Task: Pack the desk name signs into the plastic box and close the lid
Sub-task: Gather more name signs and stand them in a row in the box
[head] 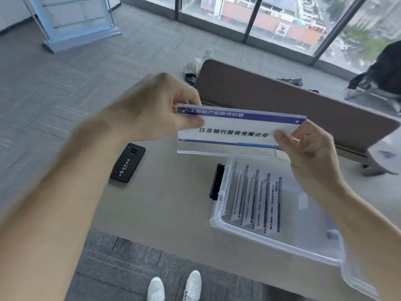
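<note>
While packed signs (pixel 253 200) stand in the plastic box (pixel 271 240), one name sign (pixel 234 132) is pinched above it by left hand (pixel 156 109) and right hand (pixel 308 148).

- The desk name sign (pixel 234 132), held up over the tabletop, carries in bold black characters across its white middle "江苏银行股份有限公司".
- Its purple top band bears a small white logo and white characters, blurred; they seem to read "人工智能产业服务联盟", though the last few are uncertain.
- The signs (pixel 256 200) standing in the plastic box (pixel 271 240) show rows of dark print, too small and slanted to read.
- The black phone (pixel 128 162) has a pale vertical inscription on its back, not legible.
- Outside the window, a red-and-white sign (pixel 282 30) on a building is too blurred to read.
</note>
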A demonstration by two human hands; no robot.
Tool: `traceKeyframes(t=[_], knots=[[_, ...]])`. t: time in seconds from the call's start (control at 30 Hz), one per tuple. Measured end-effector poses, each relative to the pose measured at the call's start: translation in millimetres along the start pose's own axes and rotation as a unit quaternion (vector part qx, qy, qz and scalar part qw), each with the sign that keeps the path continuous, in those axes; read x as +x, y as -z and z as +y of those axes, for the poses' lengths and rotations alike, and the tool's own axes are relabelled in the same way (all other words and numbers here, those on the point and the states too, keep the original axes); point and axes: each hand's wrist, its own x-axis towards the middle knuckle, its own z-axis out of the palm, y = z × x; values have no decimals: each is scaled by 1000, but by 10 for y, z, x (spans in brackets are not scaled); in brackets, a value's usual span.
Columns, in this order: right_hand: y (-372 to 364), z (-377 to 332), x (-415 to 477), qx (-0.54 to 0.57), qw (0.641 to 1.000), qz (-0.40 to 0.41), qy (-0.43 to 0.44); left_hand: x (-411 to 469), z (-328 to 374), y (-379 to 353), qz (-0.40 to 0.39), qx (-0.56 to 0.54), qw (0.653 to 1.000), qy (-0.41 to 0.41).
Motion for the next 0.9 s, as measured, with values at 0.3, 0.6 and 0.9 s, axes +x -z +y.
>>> traceKeyframes(t=[0.3,0.6,0.9], knots=[[1183,374,-769,-89,989,73,-90,431,1147,-1208,-177,114,970,-119],[2043,1201,-823,-103,969,140,-178,826,1661,-2644,-188,11,982,-31],[1570,2005,-768,67,897,158,-408,811,1687,-3655,-142,-61,970,187]])
